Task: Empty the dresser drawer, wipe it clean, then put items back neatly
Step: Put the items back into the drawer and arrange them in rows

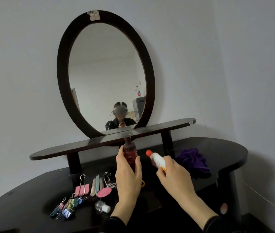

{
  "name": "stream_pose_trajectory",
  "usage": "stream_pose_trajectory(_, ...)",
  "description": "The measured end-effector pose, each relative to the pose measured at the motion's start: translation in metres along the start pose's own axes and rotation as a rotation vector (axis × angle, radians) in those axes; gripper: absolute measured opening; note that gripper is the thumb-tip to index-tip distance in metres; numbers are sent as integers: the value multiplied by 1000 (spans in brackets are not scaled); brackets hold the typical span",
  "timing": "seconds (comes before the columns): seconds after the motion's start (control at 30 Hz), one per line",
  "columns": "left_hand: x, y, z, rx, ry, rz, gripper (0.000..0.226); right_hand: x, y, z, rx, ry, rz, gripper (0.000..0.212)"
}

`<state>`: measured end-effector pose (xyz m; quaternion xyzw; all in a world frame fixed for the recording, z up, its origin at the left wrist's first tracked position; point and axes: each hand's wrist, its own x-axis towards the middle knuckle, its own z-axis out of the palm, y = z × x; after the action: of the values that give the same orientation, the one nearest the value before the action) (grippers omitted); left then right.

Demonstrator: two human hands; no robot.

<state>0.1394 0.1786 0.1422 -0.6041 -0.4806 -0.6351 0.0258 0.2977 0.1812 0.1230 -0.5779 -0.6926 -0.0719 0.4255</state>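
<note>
My left hand (128,179) grips a dark red bottle (129,153) upright above the black dresser top (217,148). My right hand (172,175) holds a white bottle with a red cap (156,159), tilted to the left. On the dresser top to the left lie a large pink binder clip (82,188), several small coloured binder clips (68,206), a pink round compact (104,192), slim sticks (95,186), a small dark case (109,180) and a clear little bottle with a white cap (101,206). The drawer itself is out of sight.
A purple cloth (193,161) lies bunched at the right of the dresser top. A raised dark shelf (66,148) and an oval mirror (105,73) stand behind. A small yellow thing (143,183) peeks out beside my left hand. White walls surround the dresser.
</note>
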Motion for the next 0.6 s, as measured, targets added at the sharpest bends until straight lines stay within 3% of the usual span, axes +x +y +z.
stream_pose_trajectory(0.2, -24, 19, -16, -138, -71, -42, 59, -19, 6, -12, 592, -48, 323, 15)
stream_pose_trajectory(0.4, -55, 39, -59, -405, -106, -159, 41, -43, -19, -44, 1291, -303, 583, 22)
stream_pose_trajectory(0.47, -71, 41, -80, -445, -157, -135, 40, -65, -30, -46, 1470, -385, 617, 25)
stream_pose_trajectory(0.6, -116, 25, -122, -466, -246, -196, 45, -122, -51, -31, 1607, -596, 564, 44)
